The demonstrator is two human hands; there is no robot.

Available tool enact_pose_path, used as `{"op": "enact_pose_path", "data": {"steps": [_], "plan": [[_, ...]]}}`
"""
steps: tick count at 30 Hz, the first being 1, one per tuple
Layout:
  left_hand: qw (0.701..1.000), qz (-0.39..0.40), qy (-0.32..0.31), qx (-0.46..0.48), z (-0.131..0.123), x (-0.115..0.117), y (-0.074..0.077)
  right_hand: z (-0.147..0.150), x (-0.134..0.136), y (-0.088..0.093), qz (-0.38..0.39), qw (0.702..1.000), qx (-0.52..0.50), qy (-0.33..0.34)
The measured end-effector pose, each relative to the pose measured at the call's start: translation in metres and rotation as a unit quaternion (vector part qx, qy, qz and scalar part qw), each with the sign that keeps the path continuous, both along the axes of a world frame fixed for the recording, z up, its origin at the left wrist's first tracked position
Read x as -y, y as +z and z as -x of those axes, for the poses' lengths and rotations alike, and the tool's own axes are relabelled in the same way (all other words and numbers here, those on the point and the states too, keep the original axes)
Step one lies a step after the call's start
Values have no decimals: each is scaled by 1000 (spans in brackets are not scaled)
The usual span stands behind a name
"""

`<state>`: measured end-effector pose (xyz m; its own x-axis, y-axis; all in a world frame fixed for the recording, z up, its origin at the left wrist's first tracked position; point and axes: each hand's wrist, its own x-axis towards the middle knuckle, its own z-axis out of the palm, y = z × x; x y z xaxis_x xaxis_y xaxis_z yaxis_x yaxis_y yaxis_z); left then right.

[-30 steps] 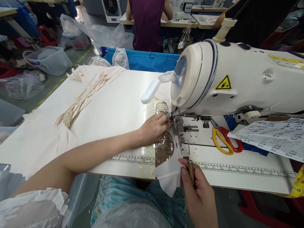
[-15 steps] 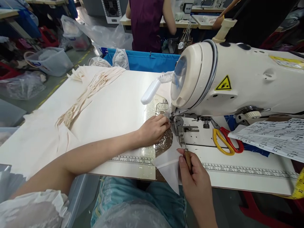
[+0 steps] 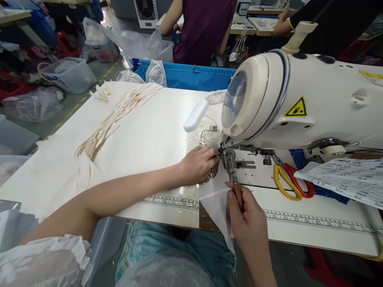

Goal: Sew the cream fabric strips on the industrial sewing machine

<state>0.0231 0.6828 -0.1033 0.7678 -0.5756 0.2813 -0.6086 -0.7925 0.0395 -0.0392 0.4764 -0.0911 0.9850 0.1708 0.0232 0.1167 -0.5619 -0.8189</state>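
Observation:
Under the head of a cream sewing machine [image 3: 254,91] lies a thin white fabric piece [image 3: 217,195], its lower corner hanging over the table's front edge. My left hand [image 3: 200,164] is closed on the fabric right beside the needle area, fingers bunched. In my right hand [image 3: 247,215] is an awl [image 3: 238,195] with a wooden handle; its metal shaft points away from me toward the presser foot. The fabric passes just left of that hand; whether the fingers also touch it I cannot tell. The needle tip is hidden.
Pale fabric strips [image 3: 115,119] lie on the white table [image 3: 143,139] at left. Scissors [image 3: 287,181] with yellow and red handles and written paper sheets [image 3: 344,175] sit at right. A white lamp [image 3: 196,115] juts from the machine. Behind is a blue fabric bin [image 3: 197,75]; people work beyond.
The view has shifted, so the table and machine appear farther right. The white fabric has slid a little under the left hand, its hanging corner lower. Both hands keep their grips.

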Motion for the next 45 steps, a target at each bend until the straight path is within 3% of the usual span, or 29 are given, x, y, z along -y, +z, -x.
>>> {"op": "enact_pose_path", "data": {"steps": [7,13,17,19,24,27,31,37,45], "plan": [[1000,12,19,-1,0,3,-1,16,-12,11,43,998,33,-16],[999,-5,33,-32,-7,16,9,24,-26,18,52,988,145,19],[999,-12,36,-24,-15,23,11,30,-31,14,29,970,223,88],[998,20,58,-23,-18,21,8,33,-28,11,30,970,225,89],[982,159,86,-56,-25,4,-3,25,-6,3,115,971,212,-2],[960,255,66,-92,-31,-5,-9,9,1,-3,181,950,253,0],[936,326,50,-124,-34,-9,-10,-7,-6,-12,229,910,346,9],[919,373,26,-126,-34,-8,-9,-15,-16,-18,233,904,358,-17],[919,372,26,-127,-35,-7,-10,-18,-16,-18,237,903,357,-25]]}}
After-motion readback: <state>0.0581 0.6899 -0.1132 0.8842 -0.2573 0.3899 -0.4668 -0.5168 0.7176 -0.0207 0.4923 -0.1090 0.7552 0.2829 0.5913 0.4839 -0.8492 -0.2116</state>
